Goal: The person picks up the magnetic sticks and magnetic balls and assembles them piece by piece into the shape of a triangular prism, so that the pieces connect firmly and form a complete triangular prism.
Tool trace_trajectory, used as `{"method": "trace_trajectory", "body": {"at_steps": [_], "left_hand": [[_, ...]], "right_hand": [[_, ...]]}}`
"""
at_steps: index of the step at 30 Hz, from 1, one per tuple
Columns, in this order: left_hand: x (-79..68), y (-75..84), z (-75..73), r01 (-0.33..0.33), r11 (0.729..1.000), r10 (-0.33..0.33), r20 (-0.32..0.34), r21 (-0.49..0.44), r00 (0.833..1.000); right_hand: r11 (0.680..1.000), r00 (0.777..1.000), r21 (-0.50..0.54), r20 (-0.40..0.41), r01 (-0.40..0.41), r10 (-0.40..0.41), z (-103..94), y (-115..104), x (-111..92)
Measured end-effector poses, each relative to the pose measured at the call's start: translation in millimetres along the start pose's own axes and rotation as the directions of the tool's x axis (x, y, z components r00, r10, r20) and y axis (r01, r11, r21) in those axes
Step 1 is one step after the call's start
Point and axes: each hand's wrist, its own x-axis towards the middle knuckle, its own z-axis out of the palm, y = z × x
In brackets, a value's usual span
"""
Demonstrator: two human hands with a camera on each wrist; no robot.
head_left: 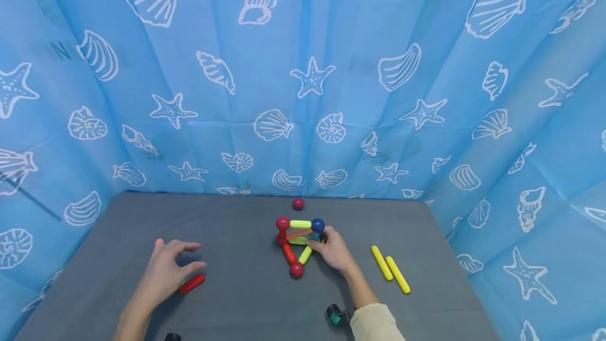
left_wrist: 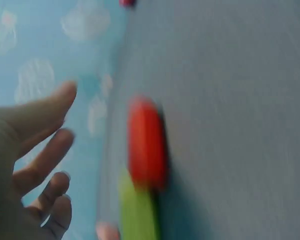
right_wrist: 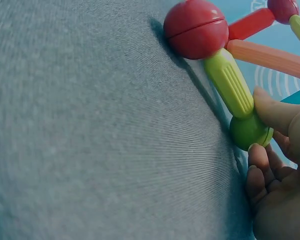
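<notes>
A frame of magnetic rods and balls stands mid-table, with a red ball [head_left: 296,270] at its near corner and a blue ball [head_left: 317,224] at its upper right. My right hand [head_left: 335,251] holds its right side, thumb and fingers pinching a green ball [right_wrist: 251,132] at the end of a yellow-green rod [right_wrist: 230,82]. An orange rod [right_wrist: 267,57] slants across the frame. On the left, my left hand [head_left: 165,267] hovers with fingers spread and nothing in them. Beside it lie a red rod [head_left: 191,284] and a green rod [left_wrist: 139,215], end to end, blurred in the left wrist view.
Two yellow rods [head_left: 382,263] lie side by side to the right of my right hand. One loose red ball [head_left: 298,203] sits behind the frame, near the table's back edge. A blue shell-patterned curtain [head_left: 303,146] hangs behind and around the grey table [head_left: 236,304].
</notes>
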Motion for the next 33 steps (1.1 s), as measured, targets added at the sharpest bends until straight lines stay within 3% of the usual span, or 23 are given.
{"method": "trace_trajectory", "body": {"at_steps": [5,9,13,16,19,23,26,29,33], "left_hand": [[-11.0,-27.8,4.0,-0.003,0.997,-0.005,0.111,0.076,0.994],[-9.2,-29.4,14.0,0.026,0.997,-0.037,0.16,0.069,0.987],[-4.4,-21.0,18.0,0.016,0.998,-0.024,0.13,0.057,0.991],[1.7,-2.1,20.9,-0.025,0.999,0.027,0.055,-0.031,0.998],[9.2,32.4,27.9,-0.053,0.982,0.053,-0.003,-0.18,0.999],[17.4,86.5,55.6,-0.075,0.929,0.064,-0.042,-0.362,0.997],[20.0,114.9,83.5,-0.139,0.892,0.128,-0.053,-0.43,0.99],[19.3,128.5,103.9,-0.208,0.873,0.217,-0.03,-0.44,0.976],[17.3,133.2,117.5,-0.257,0.881,0.275,-0.013,-0.397,0.961]], "right_hand": [[0.999,0.999,0.018,-0.001,-0.037,0.037,-5.8,2.9,-3.2],[0.998,0.998,0.04,0.009,-0.055,0.054,-7.8,4.9,-6.2],[0.998,0.998,0.04,0.022,-0.056,0.055,-6.7,6.0,-7.9],[0.998,0.998,0.033,0.021,-0.058,0.057,-6.3,6.5,-8.4],[0.998,0.998,0.035,0.014,-0.057,0.057,-6.9,6.2,-8.5],[0.998,0.999,0.035,0.011,-0.054,0.053,-6.5,5.5,-7.3],[0.998,0.999,0.026,0.007,-0.051,0.051,-3.9,4.9,-6.4],[0.999,0.999,0.026,0.007,-0.042,0.042,-0.5,3.8,-5.1],[0.999,1.0,0.035,0.013,-0.019,0.018,2.4,2.5,-3.1]]}}
